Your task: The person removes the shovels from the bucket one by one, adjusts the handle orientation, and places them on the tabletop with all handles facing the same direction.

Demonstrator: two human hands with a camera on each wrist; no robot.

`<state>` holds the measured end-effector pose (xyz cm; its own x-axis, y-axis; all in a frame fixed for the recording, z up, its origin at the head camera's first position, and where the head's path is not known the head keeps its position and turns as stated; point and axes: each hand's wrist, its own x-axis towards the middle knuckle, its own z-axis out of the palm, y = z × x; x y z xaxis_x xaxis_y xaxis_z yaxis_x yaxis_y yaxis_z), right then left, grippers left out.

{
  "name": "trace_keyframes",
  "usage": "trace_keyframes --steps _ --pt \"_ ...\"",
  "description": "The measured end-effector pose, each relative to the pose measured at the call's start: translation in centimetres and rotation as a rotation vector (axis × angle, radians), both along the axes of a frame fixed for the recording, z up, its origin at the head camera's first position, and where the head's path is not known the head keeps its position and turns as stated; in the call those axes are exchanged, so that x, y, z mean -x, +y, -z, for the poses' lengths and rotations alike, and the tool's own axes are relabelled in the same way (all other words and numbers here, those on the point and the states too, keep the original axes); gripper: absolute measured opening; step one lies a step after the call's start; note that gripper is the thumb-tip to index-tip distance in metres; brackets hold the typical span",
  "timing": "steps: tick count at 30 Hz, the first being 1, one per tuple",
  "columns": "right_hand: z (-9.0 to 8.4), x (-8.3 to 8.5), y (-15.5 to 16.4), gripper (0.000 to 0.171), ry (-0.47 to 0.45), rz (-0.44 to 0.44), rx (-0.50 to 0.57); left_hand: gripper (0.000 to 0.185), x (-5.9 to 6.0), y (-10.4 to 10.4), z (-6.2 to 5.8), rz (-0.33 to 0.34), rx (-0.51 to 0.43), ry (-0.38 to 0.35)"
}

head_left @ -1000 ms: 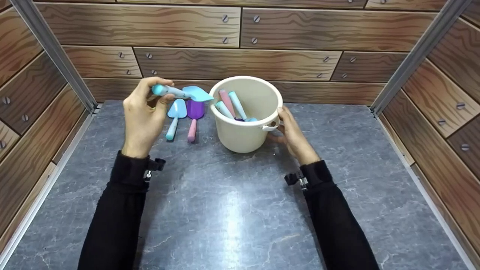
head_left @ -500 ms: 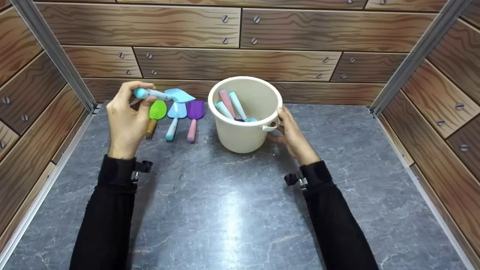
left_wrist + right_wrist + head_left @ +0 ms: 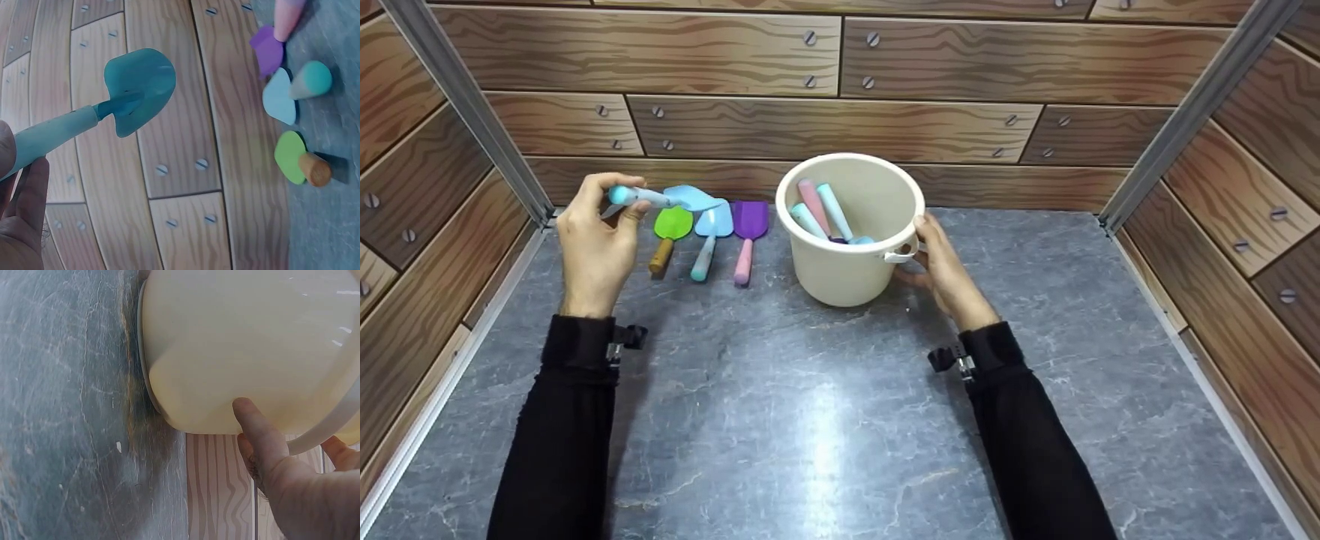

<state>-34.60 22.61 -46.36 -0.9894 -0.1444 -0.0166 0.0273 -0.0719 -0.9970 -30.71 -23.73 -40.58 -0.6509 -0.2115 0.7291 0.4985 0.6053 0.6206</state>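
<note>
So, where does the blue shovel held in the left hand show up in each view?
Head: blue shovel left of centre, in the left hand, blade pointing right.
Left wrist: blue shovel in the left half, blade above and right of its handle.
Right wrist: not in it.
Shared landmark: the grey tabletop, in all three.

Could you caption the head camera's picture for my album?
Left hand holds a blue trowel; right hand touches a cream bucket.
</note>
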Motion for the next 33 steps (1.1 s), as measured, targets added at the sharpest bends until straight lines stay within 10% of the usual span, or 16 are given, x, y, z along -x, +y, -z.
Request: trace_keyframes --steps 33 --pt "0.1 0.1 0.0 0.072 0.0 -0.006 0.005 0.028 1.9 -5.8 4.9 -0.112 0.022 -0.2"
